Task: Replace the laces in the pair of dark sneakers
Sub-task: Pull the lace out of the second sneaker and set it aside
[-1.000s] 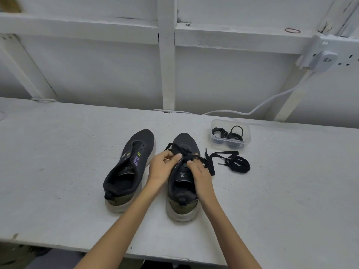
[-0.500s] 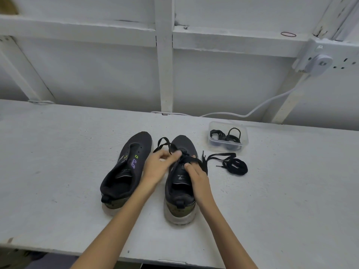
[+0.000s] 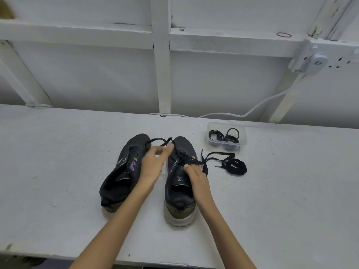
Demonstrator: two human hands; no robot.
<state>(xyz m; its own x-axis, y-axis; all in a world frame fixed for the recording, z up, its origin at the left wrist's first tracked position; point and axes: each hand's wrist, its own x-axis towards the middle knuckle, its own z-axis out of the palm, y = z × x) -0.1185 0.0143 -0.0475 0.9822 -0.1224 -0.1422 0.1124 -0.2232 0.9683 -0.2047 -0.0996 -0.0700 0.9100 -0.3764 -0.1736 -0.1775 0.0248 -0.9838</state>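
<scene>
Two dark sneakers stand side by side, toes pointing away from me. The left sneaker [image 3: 124, 171] has no lace and shows purple and green marks. The right sneaker [image 3: 179, 189] has a black lace [image 3: 186, 159] partly threaded near its toe. My left hand [image 3: 153, 164] pinches one end of that lace and holds it up and to the left, over the gap between the shoes. My right hand [image 3: 195, 176] rests on the right sneaker's tongue, with its fingers pressing on the lace there.
A loose black lace [image 3: 234, 166] lies coiled on the white table [image 3: 58, 171] to the right of the shoes. Behind it stands a clear plastic box [image 3: 226, 139] with more black laces. A white cable [image 3: 252, 107] runs along the back wall.
My left hand has drawn the lace end up and to the left, so a longer loop now shows over the toes. My right hand stays on the right sneaker.
</scene>
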